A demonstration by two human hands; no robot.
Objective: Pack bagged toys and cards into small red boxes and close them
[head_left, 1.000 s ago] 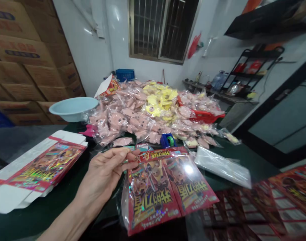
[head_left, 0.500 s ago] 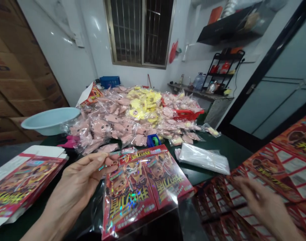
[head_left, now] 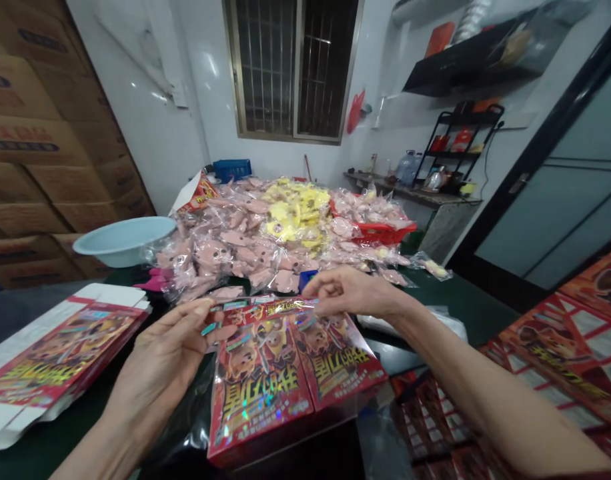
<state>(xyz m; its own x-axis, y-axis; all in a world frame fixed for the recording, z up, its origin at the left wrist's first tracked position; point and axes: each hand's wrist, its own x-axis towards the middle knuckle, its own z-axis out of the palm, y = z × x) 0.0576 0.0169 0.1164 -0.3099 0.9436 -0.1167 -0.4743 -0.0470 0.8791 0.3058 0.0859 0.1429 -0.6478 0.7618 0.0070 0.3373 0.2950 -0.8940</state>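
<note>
The right hand point(head_left: 348, 293) is reaching in from above the red printed cards point(head_left: 560, 353) on the right, its fingertips point(head_left: 310, 303) pinching the far edge of the red foil card packets point(head_left: 258, 393). Its forearm point(head_left: 465, 373) is crossing in front of the clear plastic bags point(head_left: 448, 325), covering most of them.

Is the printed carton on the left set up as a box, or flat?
Flat: the red printed carton rests on the dark table, its white end flaps spread open, no walls standing.
</note>
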